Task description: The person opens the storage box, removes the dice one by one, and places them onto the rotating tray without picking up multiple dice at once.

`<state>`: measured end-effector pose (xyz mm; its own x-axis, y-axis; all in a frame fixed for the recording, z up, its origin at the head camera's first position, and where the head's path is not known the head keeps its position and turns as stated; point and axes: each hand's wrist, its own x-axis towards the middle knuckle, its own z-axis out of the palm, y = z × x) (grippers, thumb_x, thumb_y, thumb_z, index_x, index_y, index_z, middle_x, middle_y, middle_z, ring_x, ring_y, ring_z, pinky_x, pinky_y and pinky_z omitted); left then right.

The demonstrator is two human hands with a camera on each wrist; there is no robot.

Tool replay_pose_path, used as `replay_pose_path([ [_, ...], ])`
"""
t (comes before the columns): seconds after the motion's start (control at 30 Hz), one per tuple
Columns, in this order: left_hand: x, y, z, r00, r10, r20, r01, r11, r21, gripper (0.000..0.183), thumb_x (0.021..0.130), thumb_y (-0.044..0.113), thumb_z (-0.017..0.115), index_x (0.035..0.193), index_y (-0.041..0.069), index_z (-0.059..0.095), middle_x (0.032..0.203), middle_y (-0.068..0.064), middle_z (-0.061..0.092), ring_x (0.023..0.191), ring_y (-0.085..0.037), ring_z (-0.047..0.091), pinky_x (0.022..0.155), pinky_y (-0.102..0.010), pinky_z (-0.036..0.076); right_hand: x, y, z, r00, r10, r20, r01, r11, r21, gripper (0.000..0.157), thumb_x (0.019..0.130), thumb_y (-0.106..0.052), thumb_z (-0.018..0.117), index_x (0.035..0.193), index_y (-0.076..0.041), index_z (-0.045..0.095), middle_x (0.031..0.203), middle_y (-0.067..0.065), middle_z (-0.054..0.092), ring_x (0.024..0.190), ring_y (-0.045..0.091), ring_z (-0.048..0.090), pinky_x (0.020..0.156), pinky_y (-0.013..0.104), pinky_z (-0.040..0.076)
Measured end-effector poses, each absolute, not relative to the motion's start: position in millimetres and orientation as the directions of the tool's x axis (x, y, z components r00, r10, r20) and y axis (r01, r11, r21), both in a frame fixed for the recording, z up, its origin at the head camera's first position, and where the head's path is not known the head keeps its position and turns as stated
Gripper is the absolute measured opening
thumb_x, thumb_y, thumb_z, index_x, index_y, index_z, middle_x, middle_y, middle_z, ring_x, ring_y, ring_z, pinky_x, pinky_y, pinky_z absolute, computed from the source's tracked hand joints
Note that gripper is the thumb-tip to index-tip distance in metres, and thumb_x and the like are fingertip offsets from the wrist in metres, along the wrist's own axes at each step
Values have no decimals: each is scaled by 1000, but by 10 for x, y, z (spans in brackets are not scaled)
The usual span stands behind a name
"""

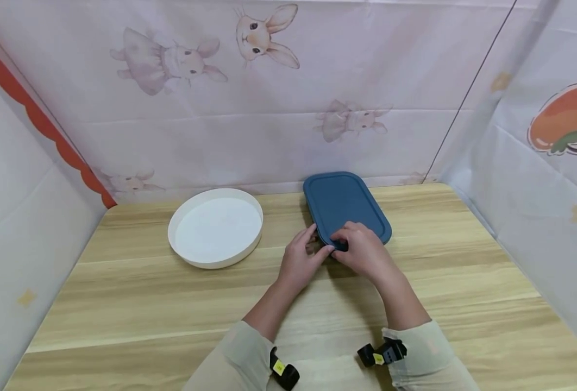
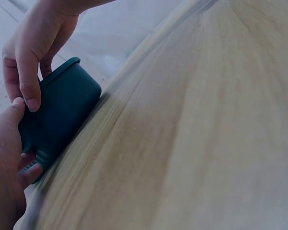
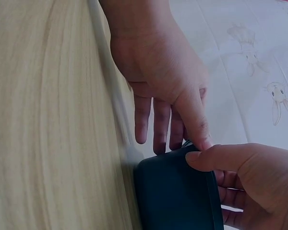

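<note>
A dark blue rectangular food container with rounded corners lies at the back of the table, its recessed lid on. My left hand holds its near left corner, thumb at the lid's rim and fingers along the side. At the near edge, my right hand pinches the lid's rim, with curled fingers over the top and the thumb on the front wall. Both thumbs meet close together at the corner. The left wrist view shows the container's smooth side wall under the right thumb.
Left of the container stands a shallow round white tray with a low rim. The wooden table ends at a rabbit-print cloth backdrop, close behind the container. Cloth walls flank both sides. A small black camera sits on each sleeve cuff.
</note>
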<state>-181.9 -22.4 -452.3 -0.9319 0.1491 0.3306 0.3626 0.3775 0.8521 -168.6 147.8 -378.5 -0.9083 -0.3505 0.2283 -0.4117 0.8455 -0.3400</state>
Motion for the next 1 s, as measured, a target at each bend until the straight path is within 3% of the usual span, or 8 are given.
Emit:
replay_pose_path([
  [0.63,-1827,-212,-4516,-926,140,350,377,386,842,67,92,38,69,146,5,45,133,-10,58,117,-20,61,86,-25,59,-1693,1447,-3805,-883,-371,289,-450,844,-292,28,79,-19,79,104,-7,76,93,3,65,87,22,59,73,37,55],
  [0.83,-1813,-218,-4494,-915,150,375,404,391,827,67,94,41,64,147,4,44,138,-11,55,118,-25,61,85,-31,60,-1683,1451,-3778,-876,-372,306,-460,835,-301,28,81,-19,79,106,-6,76,94,5,65,88,22,59,74,36,55],
  [1.0,-1804,-221,-4493,-912,152,382,410,410,815,69,95,46,61,147,4,43,144,-12,50,108,-27,64,83,-31,60,-1666,1454,-3755,-884,-365,294,-452,828,-333,29,83,-19,79,108,-6,76,94,3,64,88,21,57,74,34,54],
])
